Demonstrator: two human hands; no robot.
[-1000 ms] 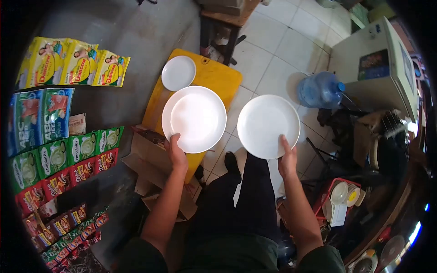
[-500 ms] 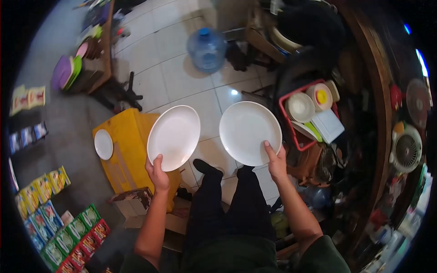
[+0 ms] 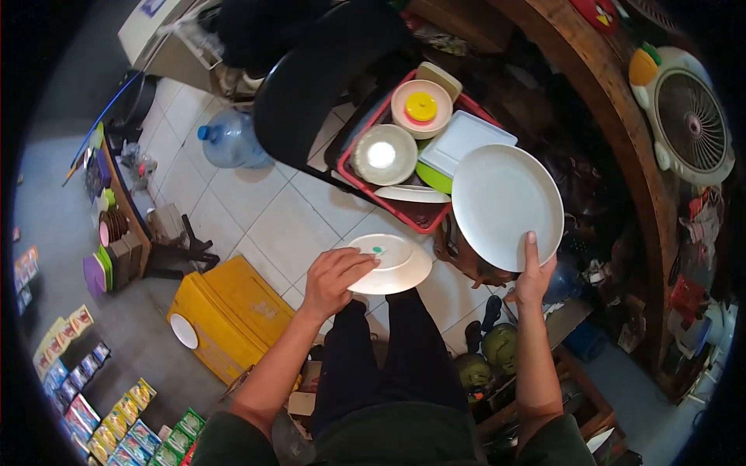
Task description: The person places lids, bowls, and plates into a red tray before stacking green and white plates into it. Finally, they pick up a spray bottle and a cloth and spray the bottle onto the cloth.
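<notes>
My left hand (image 3: 334,281) is closed on the edge of a white plate (image 3: 404,276). That plate is tipped over, so its underside with a small green mark faces up toward me. In my right hand (image 3: 535,278) is another white plate (image 3: 507,206), gripped at its lower rim with the thumb on top and its face toward me. This plate is beside a red basket (image 3: 417,226) and overlaps its right side in view. Inside the basket are a cream bowl (image 3: 365,159), a pink container with a yellow centre (image 3: 400,95) and a white rectangular lid (image 3: 462,141).
A black chair (image 3: 299,116) stands behind the basket, near a blue water jug (image 3: 237,140). To the left is a yellow box (image 3: 233,303) with a white round item (image 3: 184,332) on its side. A fan (image 3: 691,116) sits at the right, beyond a wooden edge (image 3: 633,132).
My view has turned right, toward the basket. The left plate has been flipped from face up to underside up. My right hand has carried its plate right, close to the basket.
</notes>
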